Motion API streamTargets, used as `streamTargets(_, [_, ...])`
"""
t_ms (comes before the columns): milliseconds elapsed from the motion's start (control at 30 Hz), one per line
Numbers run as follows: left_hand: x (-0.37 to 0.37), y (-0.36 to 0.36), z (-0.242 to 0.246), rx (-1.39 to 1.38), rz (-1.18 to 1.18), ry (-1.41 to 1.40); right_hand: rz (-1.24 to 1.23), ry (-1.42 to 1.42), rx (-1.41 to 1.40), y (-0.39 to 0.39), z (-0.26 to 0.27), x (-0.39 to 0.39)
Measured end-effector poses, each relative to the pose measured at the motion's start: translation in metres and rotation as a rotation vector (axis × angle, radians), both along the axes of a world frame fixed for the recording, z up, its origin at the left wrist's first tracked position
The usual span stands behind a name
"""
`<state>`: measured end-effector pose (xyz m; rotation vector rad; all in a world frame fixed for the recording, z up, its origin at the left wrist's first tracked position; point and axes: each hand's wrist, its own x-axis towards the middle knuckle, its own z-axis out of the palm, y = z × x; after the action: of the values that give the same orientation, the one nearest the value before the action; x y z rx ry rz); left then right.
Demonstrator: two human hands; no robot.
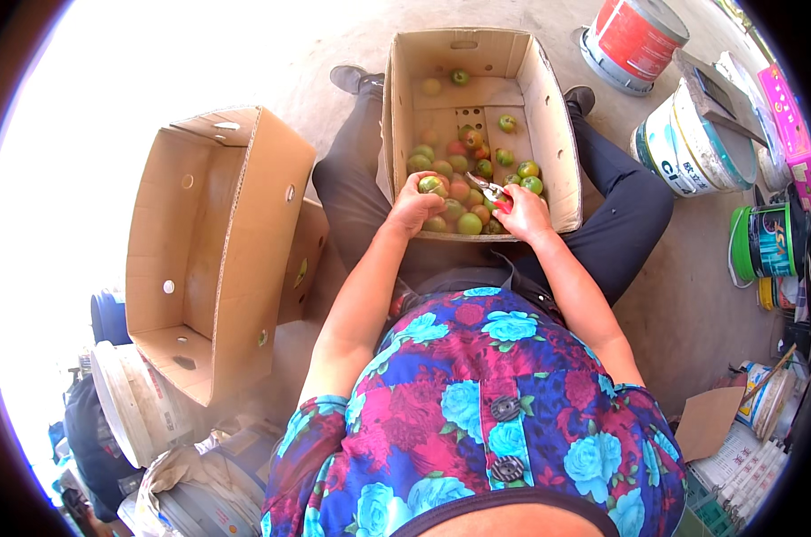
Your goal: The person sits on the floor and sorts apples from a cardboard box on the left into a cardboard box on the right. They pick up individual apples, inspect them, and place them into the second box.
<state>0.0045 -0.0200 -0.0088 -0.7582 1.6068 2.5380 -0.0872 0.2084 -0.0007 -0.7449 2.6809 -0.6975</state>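
Note:
Between my outstretched legs stands an open cardboard box (551,127) with green and reddish tomatoes (469,223) gathered mostly at its near end. My left hand (415,205) holds a greenish tomato (433,186) between thumb and fingers at the box's left side. In my right hand (526,211) is a pair of red-handled pruning snips (492,191), its metal blades pointing up and left over the fruit. The blade tips are a short way right of the held tomato, apart from it. A few single tomatoes lie farther up the box floor.
Another open cardboard box (264,255) stands at my left, resting against a smaller carton (304,262). White buckets (143,403) sit behind it. On the right are a red-labelled bucket (637,43), a white paint bucket (687,144) with a board (717,94) on top, and a green-rimmed pail (767,241).

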Motion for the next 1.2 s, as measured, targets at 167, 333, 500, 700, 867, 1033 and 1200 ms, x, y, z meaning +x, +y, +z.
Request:
streamTargets(167, [-0.002,0.011,0.005,-0.308,-0.015,-0.05,0.1,0.306,-0.11,0.001,-0.002,0.007])
streamTargets(333, [-0.004,0.021,0.012,-0.662,-0.025,-0.079,0.219,0.445,-0.15,-0.002,0.01,0.013])
streamTargets(500, [-0.003,0.019,0.002,-0.647,-0.061,-0.093,0.22,0.431,-0.138,-0.004,0.013,0.015])
streamTargets(700, [-0.005,0.018,-0.01,-0.703,-0.103,-0.056,0.221,0.407,-0.081,-0.005,0.016,0.015])
streamTargets(867, [-0.004,0.02,-0.005,-0.789,-0.101,-0.052,0.232,0.393,-0.06,-0.004,0.013,0.014])
streamTargets(1033, [-0.005,0.023,0.005,-1.056,-0.189,-0.207,0.193,0.136,-0.028,-0.002,0.009,0.011])
streamTargets(1200, [-0.004,0.03,0.006,-1.214,-0.259,-0.358,0.101,-0.039,-0.018,-0.003,0.006,0.008])
